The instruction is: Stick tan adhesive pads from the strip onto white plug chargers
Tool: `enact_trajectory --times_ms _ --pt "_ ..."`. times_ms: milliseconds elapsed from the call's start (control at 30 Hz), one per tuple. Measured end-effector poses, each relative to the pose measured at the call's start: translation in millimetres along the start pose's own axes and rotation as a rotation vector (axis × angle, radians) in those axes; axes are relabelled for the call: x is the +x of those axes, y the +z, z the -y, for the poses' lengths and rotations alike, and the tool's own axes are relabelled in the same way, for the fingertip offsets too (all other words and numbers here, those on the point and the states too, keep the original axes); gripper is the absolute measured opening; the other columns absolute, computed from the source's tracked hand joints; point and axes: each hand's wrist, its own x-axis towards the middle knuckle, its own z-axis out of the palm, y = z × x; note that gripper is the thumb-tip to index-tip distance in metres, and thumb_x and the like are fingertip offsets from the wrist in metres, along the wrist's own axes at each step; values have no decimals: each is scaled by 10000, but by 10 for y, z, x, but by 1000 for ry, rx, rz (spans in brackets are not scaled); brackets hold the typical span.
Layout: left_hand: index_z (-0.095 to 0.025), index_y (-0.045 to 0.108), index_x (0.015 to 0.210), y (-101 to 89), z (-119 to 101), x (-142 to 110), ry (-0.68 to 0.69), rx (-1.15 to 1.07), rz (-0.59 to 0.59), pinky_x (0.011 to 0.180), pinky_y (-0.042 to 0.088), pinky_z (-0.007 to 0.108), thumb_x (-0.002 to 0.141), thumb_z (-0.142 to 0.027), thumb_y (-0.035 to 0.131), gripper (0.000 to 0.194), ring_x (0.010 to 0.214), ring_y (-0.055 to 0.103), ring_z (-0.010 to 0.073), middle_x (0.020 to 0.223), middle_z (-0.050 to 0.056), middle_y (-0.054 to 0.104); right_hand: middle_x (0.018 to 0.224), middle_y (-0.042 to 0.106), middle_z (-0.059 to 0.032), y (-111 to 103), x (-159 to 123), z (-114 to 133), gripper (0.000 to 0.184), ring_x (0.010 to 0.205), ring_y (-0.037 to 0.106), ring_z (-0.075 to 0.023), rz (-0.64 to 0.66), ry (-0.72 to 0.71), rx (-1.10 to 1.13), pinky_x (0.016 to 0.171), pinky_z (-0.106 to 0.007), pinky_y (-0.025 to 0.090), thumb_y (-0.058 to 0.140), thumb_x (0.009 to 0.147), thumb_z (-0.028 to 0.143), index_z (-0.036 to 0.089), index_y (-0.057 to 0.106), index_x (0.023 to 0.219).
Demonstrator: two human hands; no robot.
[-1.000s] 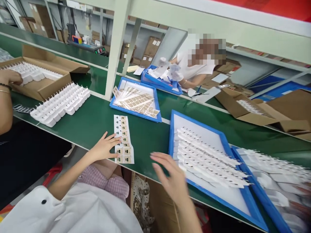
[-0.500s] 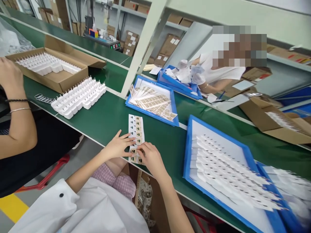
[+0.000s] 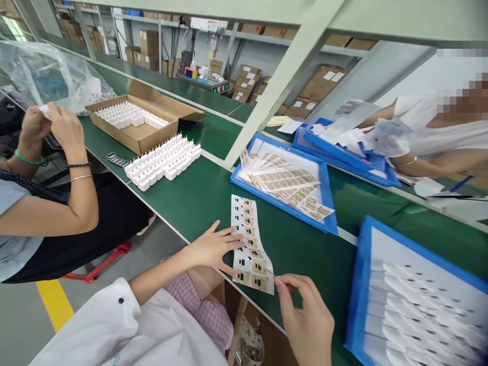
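A white sheet of small tan labels [image 3: 247, 239] lies on the green table [image 3: 190, 198] in front of me. My left hand [image 3: 211, 248] lies flat on the sheet's left edge with fingers spread, holding it down. My right hand [image 3: 305, 317] pinches thumb and forefinger together just right of the sheet's near corner, apparently on a tiny peeled label I cannot clearly see. To the right stands a blue tray [image 3: 360, 284] lined with rows of white adapters [image 3: 415, 310].
A second blue tray of label sheets [image 3: 285, 180] lies behind the sheet. White plugs [image 3: 163, 160] and an open cardboard box [image 3: 133, 117] sit at the left. One person sits at my left, another works across the table. A pale post [image 3: 267, 101] rises mid-table.
My right hand swung from the adapter tray to the label sheet, pinched at its lower rows, then drew back to the right. The camera view panned left.
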Motion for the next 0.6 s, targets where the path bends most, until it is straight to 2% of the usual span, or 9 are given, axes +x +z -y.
enact_trajectory --times_ms 33,100,167,200,233,300,400,500,600 --pt "-211 327 1629 -36 -1 -25 15 -2 -19 1317 94 678 894 -659 656 921 1638 213 341 1719 84 314 784 636 -36 29 -8 -22 252 715 595 -193 -73 149 127 648 -321 471 678 935 434 226 636 798" --pt "-282 358 1617 -181 49 -105 -24 46 -148 1307 218 635 852 -684 694 928 1621 263 340 1706 69 362 728 611 -23 121 -21 -56 378 678 575 -183 -211 442 414 626 -318 476 802 799 546 215 633 730" --pt "-320 500 1524 -436 191 -213 -196 155 -372 1268 331 571 851 -656 715 783 1569 361 343 1628 68 497 695 604 -10 223 -29 -76 469 663 570 -171 -266 664 663 625 -313 499 893 658 600 205 645 714" --pt "-290 559 1466 -598 296 -269 -316 204 -481 1257 339 567 892 -596 697 665 1542 383 361 1584 96 541 693 610 -8 266 -31 -83 488 666 576 -167 -250 739 751 634 -312 517 922 613 597 202 657 720" --pt "-227 549 1465 -772 418 -320 -410 236 -557 1252 314 602 969 -501 619 570 1528 377 389 1570 153 531 701 621 -9 300 -34 -89 492 675 587 -166 -216 792 813 648 -314 536 940 590 586 199 666 723" --pt "-153 481 1494 -1111 683 -387 -582 296 -675 1199 316 664 1015 -323 528 510 1479 385 442 1542 237 486 717 636 -16 343 -39 -104 480 691 608 -168 -144 843 875 673 -320 565 955 584 563 194 678 715" --pt "-81 496 1421 -1448 1011 -373 -740 359 -719 1111 402 634 925 -176 624 521 1360 466 463 1438 286 501 698 629 -19 366 -51 -136 469 689 624 -181 -108 843 910 675 -340 589 952 597 566 191 690 698" --pt "-95 592 1242 -1491 1156 -293 -791 395 -687 1053 478 546 890 -139 673 365 1232 565 371 1262 200 607 703 635 -17 379 -74 -173 461 683 628 -177 -140 860 940 682 -346 607 966 580 552 195 705 707" --pt "-140 604 1172 -1343 1154 -306 -801 417 -684 1021 518 478 935 -187 650 245 1184 593 270 1264 108 609 729 652 -16 389 -97 -192 451 689 632 -168 -176 889 965 691 -332 618 991 551 510 201 708 718"
